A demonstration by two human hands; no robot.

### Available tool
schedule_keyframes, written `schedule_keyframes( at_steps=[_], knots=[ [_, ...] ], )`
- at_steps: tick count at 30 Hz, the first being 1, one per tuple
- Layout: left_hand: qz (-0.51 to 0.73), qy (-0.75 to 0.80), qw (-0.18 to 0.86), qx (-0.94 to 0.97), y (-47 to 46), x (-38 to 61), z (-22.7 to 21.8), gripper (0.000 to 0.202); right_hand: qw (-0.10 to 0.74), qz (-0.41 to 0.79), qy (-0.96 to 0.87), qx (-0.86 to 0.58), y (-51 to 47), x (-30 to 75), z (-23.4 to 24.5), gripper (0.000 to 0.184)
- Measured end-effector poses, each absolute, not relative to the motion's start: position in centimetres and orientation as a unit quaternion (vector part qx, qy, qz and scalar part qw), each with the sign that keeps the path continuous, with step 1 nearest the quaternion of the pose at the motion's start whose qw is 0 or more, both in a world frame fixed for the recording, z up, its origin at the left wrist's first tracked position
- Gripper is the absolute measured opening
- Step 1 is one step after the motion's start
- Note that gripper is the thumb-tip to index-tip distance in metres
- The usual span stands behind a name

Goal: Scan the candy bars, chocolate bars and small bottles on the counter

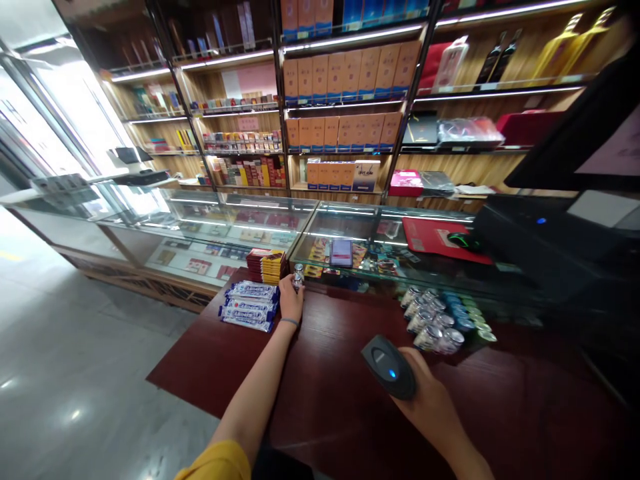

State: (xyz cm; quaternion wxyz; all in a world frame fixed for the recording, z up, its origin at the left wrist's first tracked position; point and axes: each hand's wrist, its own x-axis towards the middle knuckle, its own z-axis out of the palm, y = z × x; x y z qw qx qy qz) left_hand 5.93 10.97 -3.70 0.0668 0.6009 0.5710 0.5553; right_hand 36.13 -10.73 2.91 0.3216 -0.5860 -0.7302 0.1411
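My left hand (291,301) reaches to the back edge of the dark red wooden table, its fingers closed around a small silver-topped can (299,272). Just left of it stand stacks of red and yellow packets (267,267). Nearer me lies a pile of blue-and-white wrapped bars (250,305). In my right hand (430,393) is a dark barcode scanner (389,367) with a lit blue light, held above the table. To the right of the scanner, several silver-topped cans (433,320) stand grouped beside blue and green ones (465,312).
A glass display counter (240,213) runs behind the table (320,373). On it lie a small framed card (341,253) and a red mat (435,240) with a black mouse (463,240). A dark monitor (565,127) rises at right. Stocked shelves (345,107) line the wall.
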Motion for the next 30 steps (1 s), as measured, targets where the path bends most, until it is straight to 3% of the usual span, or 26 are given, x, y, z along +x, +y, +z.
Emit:
schedule_keyframes(
  at_steps=[8,17,25,30],
  knots=[
    [0.572,0.557,0.070,0.599,12.0,5.9,-4.4,0.046,0.314,0.139,-0.720,-0.604,-10.6,36.2,2.6,0.035],
    [0.570,0.547,0.017,0.613,12.1,5.7,-4.6,0.064,0.324,0.141,-0.714,-0.605,-10.5,36.0,3.0,0.035],
    [0.612,0.482,-0.093,0.620,10.5,6.6,-3.1,0.047,0.341,0.134,-0.709,-0.602,-11.3,36.6,3.8,0.035],
    [0.604,0.426,-0.069,0.670,8.9,9.0,-2.1,0.042,0.349,0.122,-0.695,-0.617,-12.5,38.0,4.5,0.040]
  ],
)
